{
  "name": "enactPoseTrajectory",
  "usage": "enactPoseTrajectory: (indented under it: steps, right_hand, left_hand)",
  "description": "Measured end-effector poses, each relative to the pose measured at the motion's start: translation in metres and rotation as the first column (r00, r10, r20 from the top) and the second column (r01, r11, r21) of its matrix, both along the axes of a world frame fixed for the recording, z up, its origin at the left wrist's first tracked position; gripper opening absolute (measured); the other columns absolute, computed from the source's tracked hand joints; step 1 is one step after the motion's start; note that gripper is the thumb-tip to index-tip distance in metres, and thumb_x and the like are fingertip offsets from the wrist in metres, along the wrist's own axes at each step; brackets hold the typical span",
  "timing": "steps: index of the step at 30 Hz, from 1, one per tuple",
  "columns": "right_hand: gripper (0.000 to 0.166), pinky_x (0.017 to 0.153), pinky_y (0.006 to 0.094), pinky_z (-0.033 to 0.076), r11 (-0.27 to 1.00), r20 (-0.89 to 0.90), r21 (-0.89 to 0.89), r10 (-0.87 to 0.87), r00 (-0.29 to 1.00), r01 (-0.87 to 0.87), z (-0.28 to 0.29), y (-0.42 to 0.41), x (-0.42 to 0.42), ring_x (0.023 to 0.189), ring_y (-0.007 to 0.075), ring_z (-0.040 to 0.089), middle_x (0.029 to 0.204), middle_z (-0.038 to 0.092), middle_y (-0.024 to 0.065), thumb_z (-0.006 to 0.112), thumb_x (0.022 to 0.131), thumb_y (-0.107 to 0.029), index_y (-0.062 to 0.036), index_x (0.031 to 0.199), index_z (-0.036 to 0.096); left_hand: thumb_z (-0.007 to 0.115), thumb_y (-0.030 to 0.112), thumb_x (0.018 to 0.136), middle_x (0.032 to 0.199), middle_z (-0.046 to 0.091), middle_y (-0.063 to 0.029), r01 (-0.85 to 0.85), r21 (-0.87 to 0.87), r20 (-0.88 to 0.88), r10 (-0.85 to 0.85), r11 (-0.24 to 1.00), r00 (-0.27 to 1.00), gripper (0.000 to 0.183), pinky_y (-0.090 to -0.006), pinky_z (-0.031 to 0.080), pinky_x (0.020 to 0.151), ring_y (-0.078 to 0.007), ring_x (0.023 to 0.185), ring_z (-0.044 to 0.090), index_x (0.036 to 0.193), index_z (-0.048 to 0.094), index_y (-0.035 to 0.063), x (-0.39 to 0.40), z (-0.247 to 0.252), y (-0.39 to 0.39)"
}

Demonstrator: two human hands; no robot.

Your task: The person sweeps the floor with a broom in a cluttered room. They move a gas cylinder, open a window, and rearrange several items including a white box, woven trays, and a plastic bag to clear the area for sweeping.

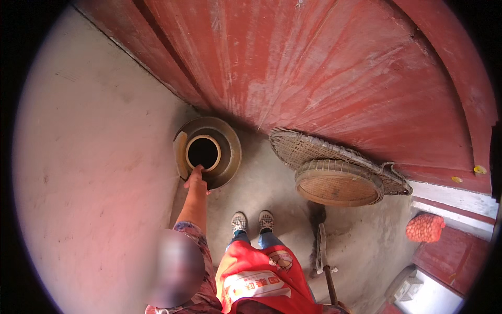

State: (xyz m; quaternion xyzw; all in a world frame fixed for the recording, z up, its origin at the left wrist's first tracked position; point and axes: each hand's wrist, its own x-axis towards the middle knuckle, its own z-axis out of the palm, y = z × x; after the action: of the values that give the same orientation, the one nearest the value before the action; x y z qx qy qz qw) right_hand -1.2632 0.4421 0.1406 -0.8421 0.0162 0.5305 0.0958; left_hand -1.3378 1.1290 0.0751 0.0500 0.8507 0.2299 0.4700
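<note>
A brown ceramic jar [230,157] stands on the floor in the corner, with a wide outer rim around a pale inner neck. Its mouth is dark, and I cannot see what is inside. My left hand [196,179] grips the near side of the jar, one finger on the inner neck and others at the outer edge. A pale curved piece [180,155] lies along the jar's left side. Only a sliver of my right hand [343,307] shows at the bottom edge, around the wooden handle [330,284] of a long tool. That tool's flat head [322,245] is seen nearly edge-on.
A large woven bamboo tray [288,149] leans on the red wooden panel [313,78], with a smaller round sieve [337,187] before it. A pale wall [94,157] rises at left. An orange net sack [424,227] sits at right, beside a red wooden door panel [443,253].
</note>
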Motion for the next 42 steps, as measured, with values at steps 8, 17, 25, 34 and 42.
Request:
enactPoseTrajectory:
  steps: [8,17,25,34,42]
  right_hand:
    - [0.066,0.077,0.0351,0.043,1.000,-0.018,-0.008,-0.023,1.000,0.023,0.004,0.001,-0.007,0.091,0.0286,0.055,0.096,0.057,0.0184,0.070,0.062,-0.024,0.0001,0.115,0.042]
    - [0.065,0.077,0.0348,0.043,0.999,-0.036,-0.021,-0.029,0.999,0.028,0.015,0.002,-0.003,0.091,0.0282,0.055,0.097,0.057,0.0180,0.070,0.062,-0.024,0.0001,0.116,0.041]
    - [0.065,0.077,0.0345,0.042,1.000,-0.027,0.030,-0.002,1.000,0.003,0.026,-0.010,-0.005,0.092,0.0278,0.055,0.097,0.057,0.0176,0.070,0.062,-0.023,0.0001,0.116,0.041]
    - [0.057,0.073,0.0352,0.043,0.995,-0.025,0.091,0.029,0.999,-0.027,0.019,-0.021,-0.010,0.089,0.0288,0.055,0.094,0.057,0.0175,0.068,0.063,-0.018,-0.0027,0.112,0.043]
    - [0.047,0.045,0.0319,0.044,0.983,-0.125,0.018,-0.179,0.976,0.183,0.022,-0.015,0.004,0.048,0.0187,0.054,0.066,0.056,0.0105,0.062,0.069,-0.015,-0.0031,0.110,0.044]
  left_hand:
    - [0.072,0.018,0.052,0.127,0.029,-0.0025,-0.052,-0.038,-0.045,0.051,0.998,0.998,0.086,-0.0586,0.028,0.080,-0.0321,0.107,0.036,0.122,0.021,0.0125,-0.002,-0.014,0.003]
    - [0.073,0.025,0.050,0.121,0.034,-0.0148,0.130,-0.006,-0.168,-0.129,0.991,0.977,0.088,-0.0605,0.031,0.080,-0.0332,0.102,0.041,0.114,0.016,0.0048,-0.018,-0.028,0.005]
    - [0.074,0.028,0.049,0.120,0.036,-0.0172,0.389,-0.051,-0.193,-0.392,0.920,0.900,0.089,-0.0433,0.038,0.085,-0.0284,0.108,0.039,0.115,0.021,0.0015,-0.057,-0.069,0.026]
    - [0.072,0.023,0.058,0.119,0.038,-0.0177,0.770,-0.009,-0.572,-0.634,0.638,0.520,0.085,-0.0436,0.039,0.083,-0.0322,0.105,0.041,0.123,0.024,-0.0014,-0.036,-0.023,0.001]
    - [0.062,0.010,0.065,0.080,0.059,-0.0099,0.917,0.343,-0.539,-0.842,-0.204,0.014,0.030,-0.0314,0.046,0.070,-0.0228,0.074,0.058,0.093,0.052,0.0055,0.091,0.024,-0.140]
